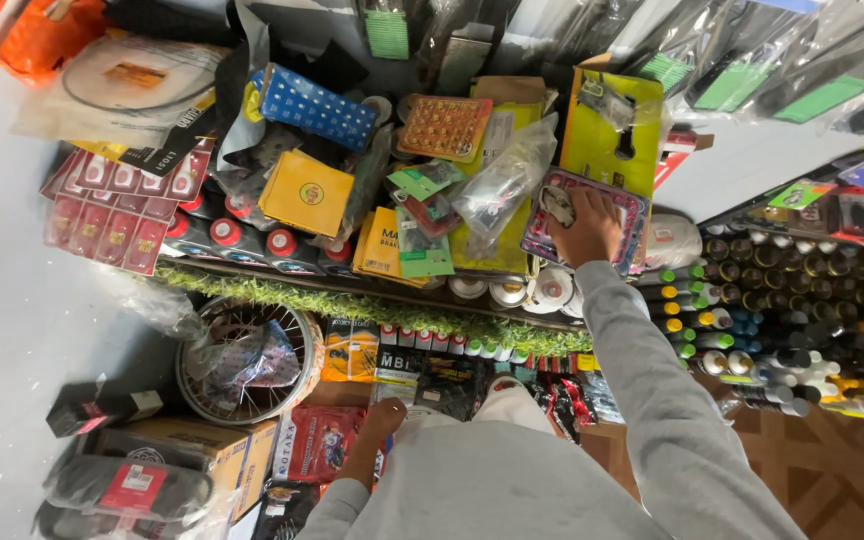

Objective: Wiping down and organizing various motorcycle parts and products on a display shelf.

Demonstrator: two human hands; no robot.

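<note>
Crowded shop shelving fills the view, its counter (pixel 252 285) edged with a green grass-like strip and heaped with packets. At about one o'clock the right hand (pixel 585 228) lies fingers together, pressed flat on a pink-framed blister pack (pixel 630 215), which rests atop the heap just beside a clear plastic bag (pixel 504 180). Down at six o'clock the left hand (pixel 384 415) rests on the knee, grip unclear — any tug could, I judge, slide the loose packets off.

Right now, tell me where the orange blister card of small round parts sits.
In the head view, the orange blister card lies at the top centre of the crowded shelf, right of the blue dotted pack and left of the yellow-green card, up-left of the right hand.
</note>
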